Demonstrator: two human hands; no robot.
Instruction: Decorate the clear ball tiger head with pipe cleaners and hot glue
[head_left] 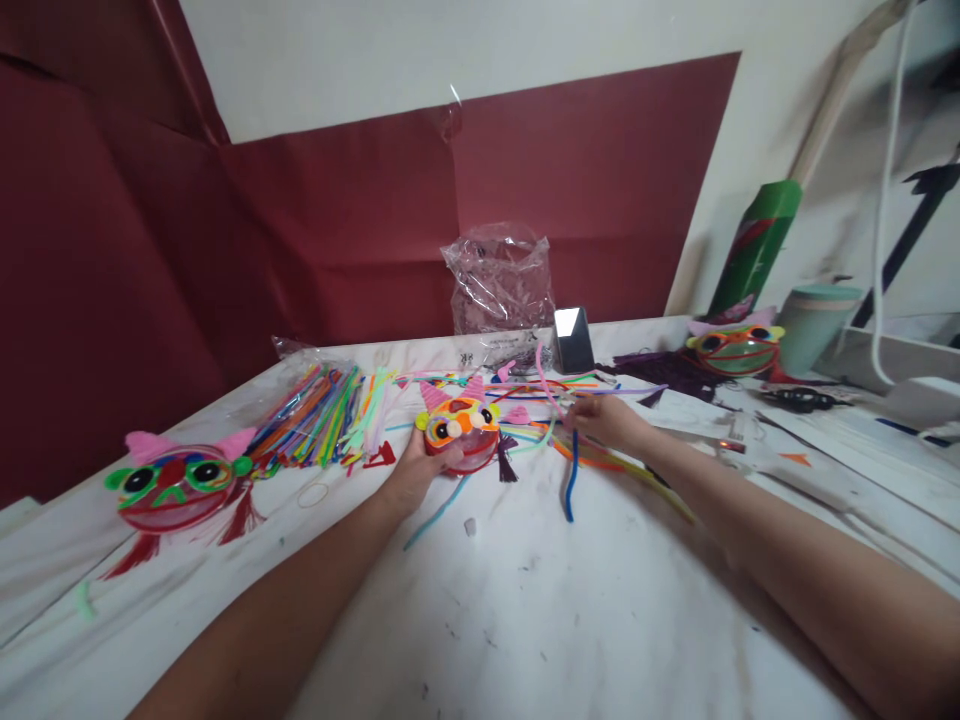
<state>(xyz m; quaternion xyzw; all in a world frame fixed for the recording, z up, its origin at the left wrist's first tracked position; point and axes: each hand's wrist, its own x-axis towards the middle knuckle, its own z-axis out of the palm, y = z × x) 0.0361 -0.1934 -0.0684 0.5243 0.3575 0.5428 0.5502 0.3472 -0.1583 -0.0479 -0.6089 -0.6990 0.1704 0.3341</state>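
My left hand (420, 468) is closed on a lion-head ornament (471, 450), a round clear body with pink ears, an orange and yellow face, black eyes and a dark tassel. To its right, my right hand (600, 420) reaches among loose pipe cleaners with its fingers pinched together. A pink pipe cleaner (550, 385) rises from the fingertips. Just under that hand is a blue pipe cleaner (571, 490); I cannot tell whether the fingers touch it. A light blue pipe cleaner (436, 512) lies below the ornament.
Left stands a second lion head (180, 485) with red tassels, beside a bundle of coloured pipe cleaners (319, 415). At the back are a clear plastic bag (499, 285) and a phone (574, 342). Another lion head (735, 345), a lidded cup (814, 325) and scissors (817, 495) are to the right.
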